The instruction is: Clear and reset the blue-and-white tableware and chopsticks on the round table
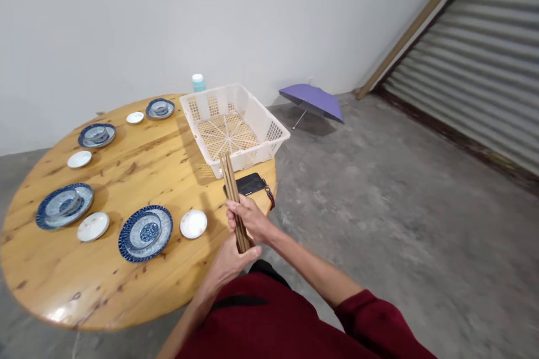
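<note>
Both my hands grip a bundle of brown wooden chopsticks (231, 184) over the near right edge of a round wooden table (168, 157). My left hand (229, 262) wraps around the lower end of the bundle. Above it, my right hand (248, 216) pinches the sticks at their middle. The tips point away toward a white plastic basket (273, 132), which holds nothing. A black phone (251, 183) with a strap lies on the table just behind the sticks.
Blue-and-white plates with bowls (145, 232) (64, 205) (96, 134) (160, 107) sit around the table, each beside a small white saucer (193, 224). A teal-capped bottle (198, 82) stands behind the basket. A purple umbrella (312, 101) lies open on the concrete floor near a roller shutter (475, 61).
</note>
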Motion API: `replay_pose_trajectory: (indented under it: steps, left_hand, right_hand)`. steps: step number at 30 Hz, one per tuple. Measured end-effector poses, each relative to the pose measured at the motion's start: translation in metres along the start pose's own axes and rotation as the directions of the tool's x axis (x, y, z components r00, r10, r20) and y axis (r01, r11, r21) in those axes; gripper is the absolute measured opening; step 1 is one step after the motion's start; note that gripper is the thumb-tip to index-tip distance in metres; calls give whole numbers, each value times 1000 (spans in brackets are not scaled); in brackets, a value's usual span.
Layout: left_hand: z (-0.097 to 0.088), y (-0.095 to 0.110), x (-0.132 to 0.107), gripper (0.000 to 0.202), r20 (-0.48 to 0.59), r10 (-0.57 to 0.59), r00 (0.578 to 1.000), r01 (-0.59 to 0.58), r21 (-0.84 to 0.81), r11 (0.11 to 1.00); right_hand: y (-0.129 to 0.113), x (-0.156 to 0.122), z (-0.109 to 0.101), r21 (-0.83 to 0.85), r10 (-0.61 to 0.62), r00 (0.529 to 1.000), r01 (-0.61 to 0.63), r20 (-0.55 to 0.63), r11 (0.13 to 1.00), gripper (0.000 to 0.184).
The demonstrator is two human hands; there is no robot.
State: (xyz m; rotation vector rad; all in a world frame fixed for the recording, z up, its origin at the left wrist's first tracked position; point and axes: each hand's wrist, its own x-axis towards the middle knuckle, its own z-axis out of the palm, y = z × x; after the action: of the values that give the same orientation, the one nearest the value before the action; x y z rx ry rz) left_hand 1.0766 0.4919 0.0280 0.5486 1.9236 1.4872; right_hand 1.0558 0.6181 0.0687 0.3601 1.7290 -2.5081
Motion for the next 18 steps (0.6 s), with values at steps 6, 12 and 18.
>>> replay_pose_trajectory:
  steps: [6,12,18]
  left_hand:
    - [-26,-17,-16,59,-111,-41,993,25,-140,990]
    - [-50,-63,-17,54,-407,-171,897,157,-68,985]
    - [-43,-81,-7,57,-515,-326,793,339,-72,938]
  right_hand:
    - [-73,43,-27,-183,-85,994,72,-65,980,40]
    - [-160,155,-79,-578,-333,929,184,-161,795,23]
    - [-163,284,-136,-818,-271,920,-84,-283,569,16]
